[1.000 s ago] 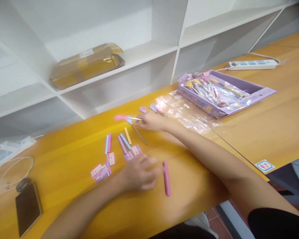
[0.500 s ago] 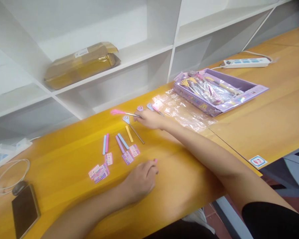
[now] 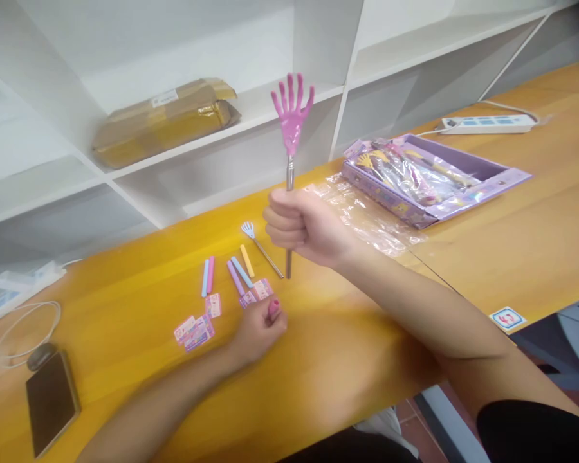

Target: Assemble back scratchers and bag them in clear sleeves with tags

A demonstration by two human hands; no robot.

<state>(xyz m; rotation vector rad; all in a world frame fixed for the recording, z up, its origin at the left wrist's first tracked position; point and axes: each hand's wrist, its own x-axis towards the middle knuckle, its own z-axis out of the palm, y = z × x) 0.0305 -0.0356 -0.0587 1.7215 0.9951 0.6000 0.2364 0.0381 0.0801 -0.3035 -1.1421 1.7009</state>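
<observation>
My right hand (image 3: 302, 225) is wrapped round the metal rod of a pink hand-shaped scratcher (image 3: 292, 119), held upright above the table. My left hand (image 3: 260, 328) is closed on a small pink piece (image 3: 273, 307) that shows above its fingers, nearer the table's front. A light-blue scratcher (image 3: 263, 247) lies on the table just left of my right hand. Beside it are a yellow tube (image 3: 247, 261), a blue tube (image 3: 242, 272) and a purple tube (image 3: 235, 278). Further left lie another blue tube (image 3: 205, 278) and a pink tube (image 3: 211, 274).
Printed cards (image 3: 195, 331) lie left of my left hand. A purple box (image 3: 390, 196) of wrapped scratchers stands at the right, beside clear plastic wrapping (image 3: 371, 222). A phone (image 3: 53, 404) is far left, a power strip (image 3: 489, 124) back right, and a wrapped parcel (image 3: 164, 122) on the shelf.
The pink scratcher has turned from lying sideways to upright in my right hand and risen towards the camera. My left hand has moved up and left, now closed on the pink piece.
</observation>
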